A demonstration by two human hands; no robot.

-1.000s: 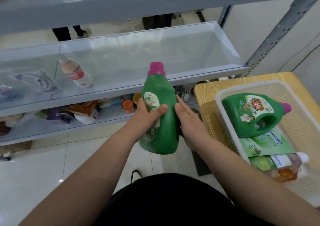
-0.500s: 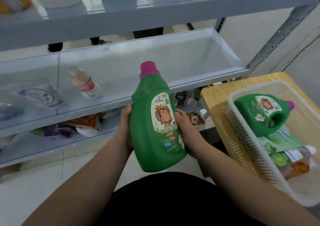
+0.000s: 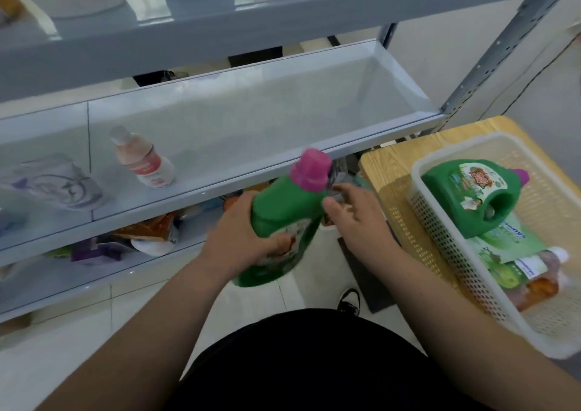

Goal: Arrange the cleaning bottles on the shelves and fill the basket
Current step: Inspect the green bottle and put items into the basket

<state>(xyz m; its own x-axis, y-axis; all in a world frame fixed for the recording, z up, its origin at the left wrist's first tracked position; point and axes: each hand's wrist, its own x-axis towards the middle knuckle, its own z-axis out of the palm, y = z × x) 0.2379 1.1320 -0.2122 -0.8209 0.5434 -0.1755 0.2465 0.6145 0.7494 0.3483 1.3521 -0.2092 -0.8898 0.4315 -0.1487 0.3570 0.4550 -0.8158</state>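
Observation:
My left hand point(image 3: 242, 237) grips a green detergent bottle with a pink cap point(image 3: 283, 212), tilted to the right in front of the grey shelf point(image 3: 251, 134). My right hand point(image 3: 358, 218) is beside the bottle with its fingers loosely spread, fingertips near the bottle's shoulder, holding nothing. A white mesh basket point(image 3: 440, 222) on the right holds a second green jug point(image 3: 471, 196), a green refill pouch point(image 3: 506, 244) and an orange-filled bottle point(image 3: 540, 281).
A pale pink bottle point(image 3: 144, 162) and a clear plastic packet point(image 3: 53, 181) lie on the middle shelf. The lower shelf point(image 3: 94, 272) holds mixed packets. The basket sits on a wooden table point(image 3: 386, 171). Containers stand on the top shelf point(image 3: 188, 8). Tiled floor lies below.
The bottle has swung from upright to tilted right and sits lower. My right hand has let go of it and opened; my left hand now holds it alone.

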